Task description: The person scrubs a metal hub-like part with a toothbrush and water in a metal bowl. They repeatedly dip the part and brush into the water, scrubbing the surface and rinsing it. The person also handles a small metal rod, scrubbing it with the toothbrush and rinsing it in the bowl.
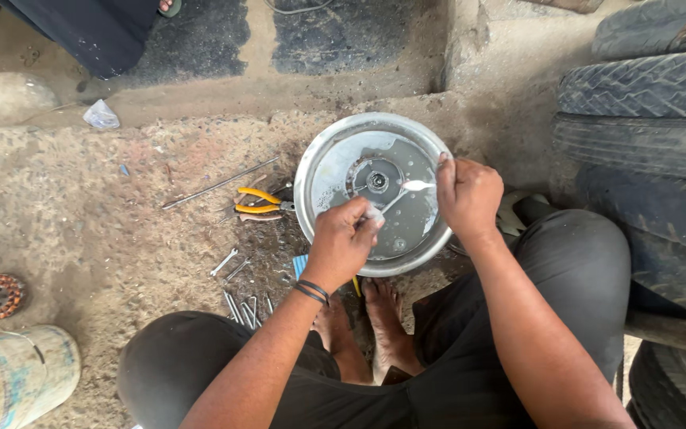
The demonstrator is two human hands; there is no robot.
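My left hand (341, 242) pinches a white strip (397, 199), right hand (467, 195) grips the round metal housing (335, 159) rim; I'm working around its hub (377, 181); next needs steady pull.

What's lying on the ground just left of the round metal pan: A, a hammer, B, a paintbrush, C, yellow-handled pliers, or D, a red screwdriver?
C: yellow-handled pliers lie on the dirt beside the pan's left rim, near a thin metal rod.
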